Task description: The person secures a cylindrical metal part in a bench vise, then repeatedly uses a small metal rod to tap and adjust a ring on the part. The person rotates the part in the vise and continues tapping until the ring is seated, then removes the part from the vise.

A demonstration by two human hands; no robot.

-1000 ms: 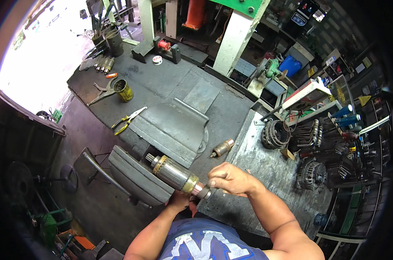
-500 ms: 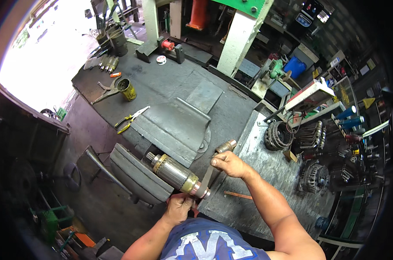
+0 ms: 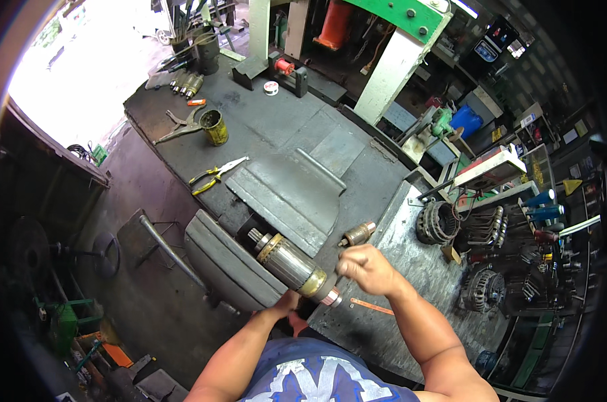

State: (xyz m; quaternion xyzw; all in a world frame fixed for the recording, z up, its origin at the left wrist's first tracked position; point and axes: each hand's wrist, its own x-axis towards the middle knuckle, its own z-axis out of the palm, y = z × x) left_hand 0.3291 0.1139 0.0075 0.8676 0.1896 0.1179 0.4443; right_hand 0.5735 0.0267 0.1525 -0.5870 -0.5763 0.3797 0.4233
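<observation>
A motor armature [image 3: 292, 266] lies tilted between the jaws of a big metal vise [image 3: 287, 194], its copper commutator end [image 3: 330, 295] pointing toward me. A grey strip, seemingly sandpaper [image 3: 333, 280], passes over that end. My right hand [image 3: 369, 269] is closed on the strip's upper end, just right of the armature. Below the commutator, my left hand [image 3: 287, 305] looks closed at the strip's other end, its fingers partly hidden by the vise and armature. A smaller cylindrical armature [image 3: 358, 233] lies just beyond my right hand.
Yellow-handled pliers [image 3: 213, 175], a yellow-stained cup [image 3: 214, 127] and locking pliers [image 3: 177, 127] lie on the bench at far left. A flat copper-coloured strip [image 3: 372, 307] sits right of the armature. Metal stator rings [image 3: 436, 223] and an alternator housing [image 3: 482, 289] stand farther right.
My right hand has come down and slightly right, drawing the strip closer to the commutator. My left hand has shifted up and is more hidden. The whole view has shifted a little.
</observation>
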